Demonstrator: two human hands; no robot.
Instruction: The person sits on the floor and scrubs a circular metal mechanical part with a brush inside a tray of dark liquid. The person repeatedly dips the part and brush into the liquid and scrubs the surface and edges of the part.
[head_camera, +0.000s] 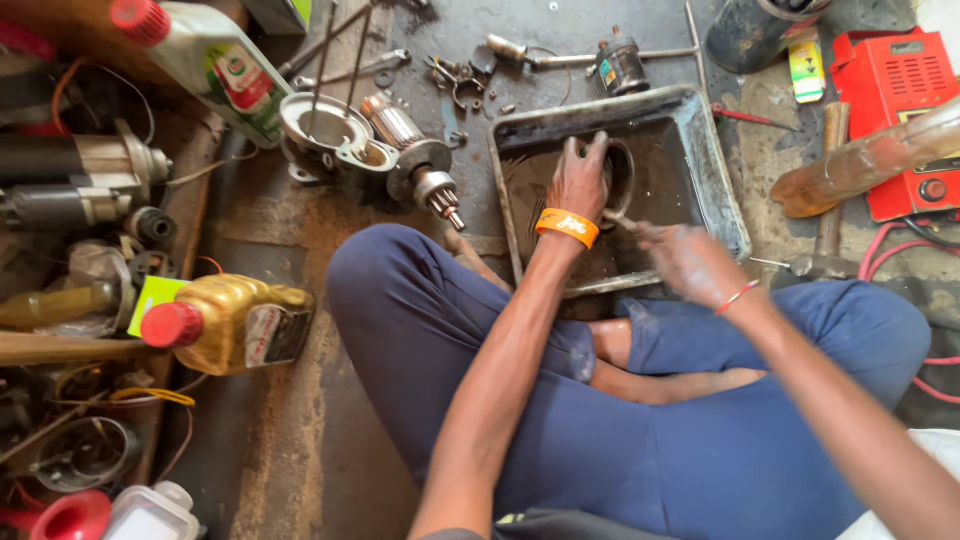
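a dirty grey metal tray (715, 170) is set on the floor (270, 220) before crossed legs in blue trousers; a dark ring-shaped metal part (622, 175) is held inside it, standing on edge. the left hand (580, 180), with an orange wristband, is curled over the ring's top and grips it. the right hand (690, 262) is closed around a thin tool (618, 220) whose tip touches the ring. to the left, a gold oil bottle (235, 322) with a red cap lies on its side, its label pale. a clear bottle (215, 60) with a red cap and a green and red label lies above it. a small yellow-green packet (805, 65) lies beside a red box (890, 90) at upper right.
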